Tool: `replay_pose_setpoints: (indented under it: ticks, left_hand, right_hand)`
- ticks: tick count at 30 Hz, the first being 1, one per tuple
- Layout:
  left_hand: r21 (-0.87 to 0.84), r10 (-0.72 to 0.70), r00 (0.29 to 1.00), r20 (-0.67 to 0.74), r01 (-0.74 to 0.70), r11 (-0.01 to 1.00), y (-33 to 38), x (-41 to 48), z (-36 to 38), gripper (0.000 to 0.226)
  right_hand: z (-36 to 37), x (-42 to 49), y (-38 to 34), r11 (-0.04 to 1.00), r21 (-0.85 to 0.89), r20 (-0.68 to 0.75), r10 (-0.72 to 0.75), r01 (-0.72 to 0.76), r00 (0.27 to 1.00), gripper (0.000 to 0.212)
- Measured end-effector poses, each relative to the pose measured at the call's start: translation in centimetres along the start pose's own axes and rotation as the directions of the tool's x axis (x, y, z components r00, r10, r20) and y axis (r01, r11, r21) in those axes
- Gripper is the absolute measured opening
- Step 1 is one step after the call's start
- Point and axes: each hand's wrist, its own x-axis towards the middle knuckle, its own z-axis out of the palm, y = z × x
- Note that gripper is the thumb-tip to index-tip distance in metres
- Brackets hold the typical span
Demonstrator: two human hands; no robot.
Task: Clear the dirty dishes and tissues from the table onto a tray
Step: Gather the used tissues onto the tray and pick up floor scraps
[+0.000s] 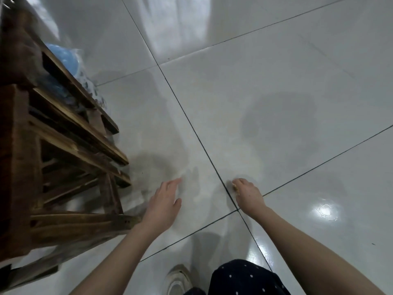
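Both my hands reach down over a glossy white tiled floor (pixel 276 81). My left hand (pixel 163 201) hangs above the floor with its fingers straight and relaxed, holding nothing. My right hand (pixel 246 192) has its fingers curled, and a small yellowish scrap (pixel 235 186) shows at the fingertips; what it is cannot be made out. No dishes, tissues or tray are in view.
Dark wooden furniture legs and rails (pixel 70 145) stand along the left side. A blue object in clear plastic (pixel 63 56) lies behind them. My shoe (pixel 177 279) and a dark dotted garment (pixel 244 277) show at the bottom edge.
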Motion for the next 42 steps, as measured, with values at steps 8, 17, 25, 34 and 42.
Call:
replay_pose_setpoints:
  ticks: [8, 17, 25, 34, 42]
  left_hand:
    - [-0.032, 0.031, 0.999, -0.017, -0.031, 0.999, 0.1, 0.8, 1.7, 0.053]
    - [-0.018, 0.09, 0.996, 0.005, -0.09, 0.996, 3.5, 1.3, -1.9, 0.053]
    - [-0.088, 0.096, 0.993, -0.075, -0.103, 0.991, 9.2, -0.6, -12.5, 0.055]
    - [-0.147, 0.017, 0.983, -0.18, -0.044, 0.988, 12.8, -8.0, -28.7, 0.055]
    - [-0.218, -0.176, 0.961, -0.213, 0.129, 0.967, 10.4, -17.7, -40.8, 0.052]
  right_hand:
    - [2.7, 0.6, 0.3, 0.999, -0.046, -0.017, 0.018, -0.019, 1.0, 0.04]
    - [-2.8, -1.6, -3.8, 0.999, 0.016, -0.132, -0.034, 0.036, 0.991, 0.036]
    - [-15.9, -5.8, -9.2, 0.967, 0.215, -0.311, -0.067, 0.139, 0.948, 0.03]
    - [-31.0, -11.9, -18.0, 0.958, 0.155, -0.357, -0.173, 0.241, 0.918, 0.029]
    - [-40.6, -17.7, -27.3, 0.927, 0.115, -0.29, -0.312, 0.357, 0.905, 0.031]
